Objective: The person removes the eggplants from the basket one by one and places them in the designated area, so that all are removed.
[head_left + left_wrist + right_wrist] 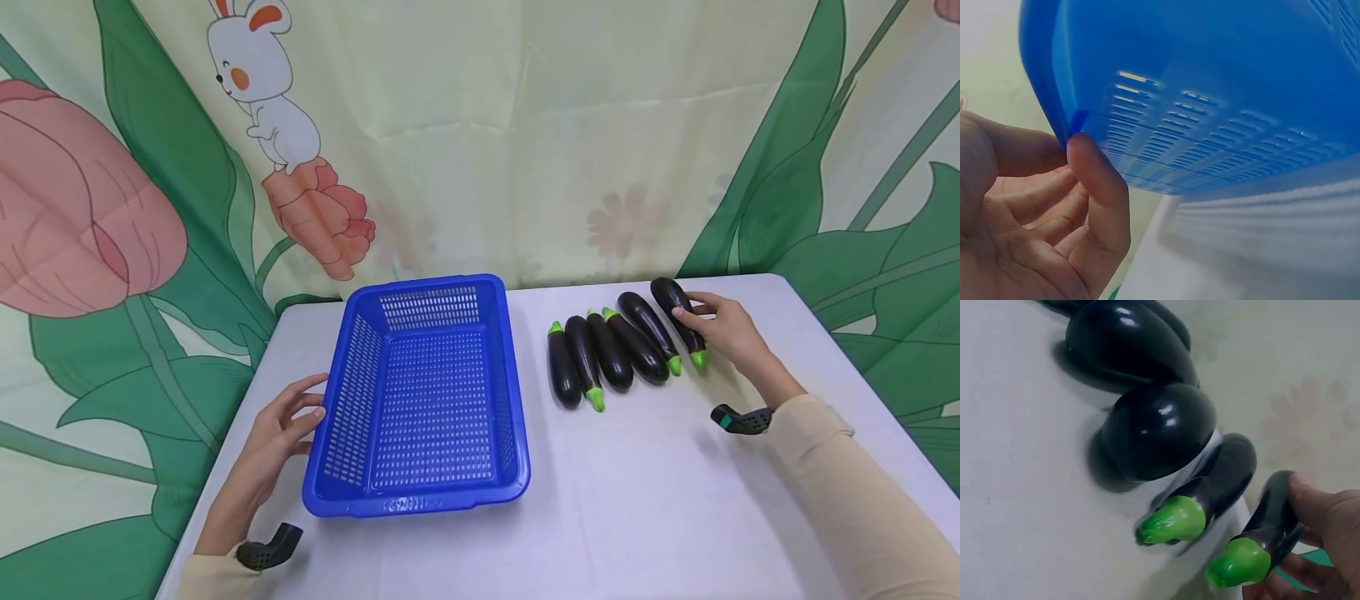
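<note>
A blue plastic basket (416, 505) with slotted walls stands on the white-covered table. My left hand (272, 433) is at its left side; in the left wrist view its thumb and a finger pinch the basket's rim (1047, 75). At the right end of a row of dark eggplants, my right hand (731, 333) grips the last eggplant (670, 298), fingers and thumb about its body. Its green stem end (1240, 562) points toward the front. Close beside it on the left lies another eggplant (643, 321), apart from the hand.
More eggplants (564, 371) lie side by side between the basket and the held one, some with stems pointing back. White cloth covers the table (622, 500). Behind it hangs a curtain (450, 167) printed with flowers and a rabbit.
</note>
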`<state>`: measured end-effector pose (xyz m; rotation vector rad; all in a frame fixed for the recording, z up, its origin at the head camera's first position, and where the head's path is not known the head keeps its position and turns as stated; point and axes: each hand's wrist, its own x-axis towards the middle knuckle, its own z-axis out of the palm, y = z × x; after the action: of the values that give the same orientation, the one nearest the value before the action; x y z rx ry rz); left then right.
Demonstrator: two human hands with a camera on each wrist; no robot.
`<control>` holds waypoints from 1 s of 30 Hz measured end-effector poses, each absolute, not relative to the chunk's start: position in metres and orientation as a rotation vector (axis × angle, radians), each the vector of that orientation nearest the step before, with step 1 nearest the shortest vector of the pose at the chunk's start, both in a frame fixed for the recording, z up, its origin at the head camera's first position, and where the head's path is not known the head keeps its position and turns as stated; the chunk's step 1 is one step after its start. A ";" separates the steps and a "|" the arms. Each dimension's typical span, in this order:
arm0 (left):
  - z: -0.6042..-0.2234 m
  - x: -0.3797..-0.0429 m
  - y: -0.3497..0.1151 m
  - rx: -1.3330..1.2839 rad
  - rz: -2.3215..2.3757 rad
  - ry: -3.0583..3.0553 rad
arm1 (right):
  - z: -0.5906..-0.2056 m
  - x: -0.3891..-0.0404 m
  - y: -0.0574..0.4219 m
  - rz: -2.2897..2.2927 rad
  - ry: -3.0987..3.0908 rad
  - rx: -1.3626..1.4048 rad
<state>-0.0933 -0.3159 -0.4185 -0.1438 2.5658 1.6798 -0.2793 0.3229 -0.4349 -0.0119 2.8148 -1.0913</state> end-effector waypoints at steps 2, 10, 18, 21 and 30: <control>-0.417 -0.094 -0.315 -0.136 1.659 2.582 | -0.437 -0.280 0.323 -1.066 2.819 -0.005; -0.413 -0.099 -0.315 -0.082 1.541 2.650 | -0.445 -0.278 0.324 -1.016 2.794 0.000; -0.407 -0.102 -0.311 -0.104 1.393 2.718 | -0.452 -0.278 0.322 -0.992 2.840 -0.022; -0.404 -0.100 -0.310 -0.109 1.295 2.772 | -0.454 -0.279 0.320 -0.968 2.860 -0.043; -0.394 -0.097 -0.304 -0.041 1.019 2.901 | -0.458 -0.273 0.322 -0.953 2.881 -0.069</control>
<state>-0.0969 -0.3045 -0.3942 -0.0406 2.9012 1.0188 -0.2734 0.3220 -0.4576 -0.0694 2.8812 -0.9529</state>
